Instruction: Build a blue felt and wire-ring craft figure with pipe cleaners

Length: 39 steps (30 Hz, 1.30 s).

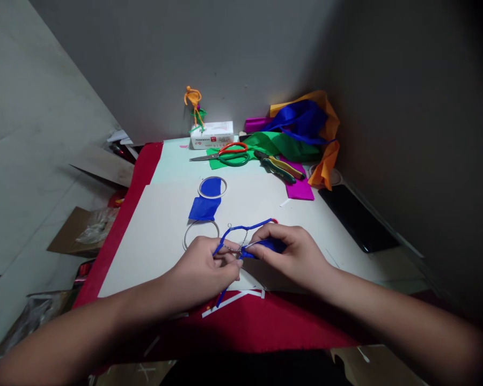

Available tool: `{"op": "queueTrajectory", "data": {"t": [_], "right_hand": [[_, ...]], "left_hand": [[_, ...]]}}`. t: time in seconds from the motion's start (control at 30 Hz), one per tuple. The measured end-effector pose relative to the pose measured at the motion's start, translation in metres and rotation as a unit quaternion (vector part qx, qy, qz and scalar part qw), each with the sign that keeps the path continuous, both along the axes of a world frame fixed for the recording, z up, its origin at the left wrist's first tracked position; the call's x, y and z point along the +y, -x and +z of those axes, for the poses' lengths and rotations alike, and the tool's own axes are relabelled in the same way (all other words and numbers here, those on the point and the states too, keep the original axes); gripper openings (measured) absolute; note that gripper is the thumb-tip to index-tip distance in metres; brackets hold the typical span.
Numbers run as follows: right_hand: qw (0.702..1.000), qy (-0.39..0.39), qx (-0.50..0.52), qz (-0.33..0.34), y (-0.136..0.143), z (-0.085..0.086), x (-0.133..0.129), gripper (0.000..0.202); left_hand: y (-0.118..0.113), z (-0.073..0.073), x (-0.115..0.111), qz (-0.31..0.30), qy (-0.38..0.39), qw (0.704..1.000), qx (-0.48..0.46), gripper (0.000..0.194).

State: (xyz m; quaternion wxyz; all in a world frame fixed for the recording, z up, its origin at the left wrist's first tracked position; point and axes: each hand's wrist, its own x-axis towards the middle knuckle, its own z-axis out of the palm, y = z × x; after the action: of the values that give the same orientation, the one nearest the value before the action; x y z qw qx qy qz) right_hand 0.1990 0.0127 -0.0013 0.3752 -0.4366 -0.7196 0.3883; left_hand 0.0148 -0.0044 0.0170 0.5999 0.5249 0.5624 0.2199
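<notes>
Between my hands is a wire figure (pixel 241 229) wrapped partly in blue, with bare twisted wire showing in its middle. My left hand (pixel 209 262) is closed on the figure's lower left part. The fingers of my right hand (pixel 284 246) pinch a blue strip (pixel 271 245) against the figure's middle. One blue-wrapped limb reaches up to the right and ends near a small red loop; another points down below my left hand. Just beyond lie a blue paper piece (pixel 204 208) and two rings of tape, one of them (pixel 212 187) over more blue paper.
Scissors (pixel 225 154), pliers (pixel 279 167) and crumpled coloured paper (pixel 301 120) lie at the back. An orange wire figure (pixel 193 102) stands on a white box (pixel 212 135). A black phone (pixel 358 218) lies right. White strips (pixel 233 302) lie near the front edge.
</notes>
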Motion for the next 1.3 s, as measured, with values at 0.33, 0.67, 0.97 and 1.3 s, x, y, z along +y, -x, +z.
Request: {"op": "queueTrajectory", "data": {"t": [0.33,0.67,0.97,1.3], "right_hand": [[0.966,0.235,0.095,0.046,0.001,-0.003,0.004,0.018],[0.87,0.441,0.185,0.116,0.002,-0.008,0.005,0.027],[0.858,0.452,0.18,0.165,0.0,-0.012,0.005,0.028],[0.866,0.459,0.159,0.115,-0.001,-0.009,0.007,0.03]], "left_hand": [[0.002,0.0,-0.008,-0.075,-0.165,0.981,0.07,0.046],[0.007,0.0,-0.01,-0.165,-0.334,0.918,0.134,0.014],[0.008,-0.003,-0.009,-0.204,-0.407,0.877,0.155,0.016],[0.011,0.006,-0.007,-0.164,-0.356,0.91,0.135,0.023]]}}
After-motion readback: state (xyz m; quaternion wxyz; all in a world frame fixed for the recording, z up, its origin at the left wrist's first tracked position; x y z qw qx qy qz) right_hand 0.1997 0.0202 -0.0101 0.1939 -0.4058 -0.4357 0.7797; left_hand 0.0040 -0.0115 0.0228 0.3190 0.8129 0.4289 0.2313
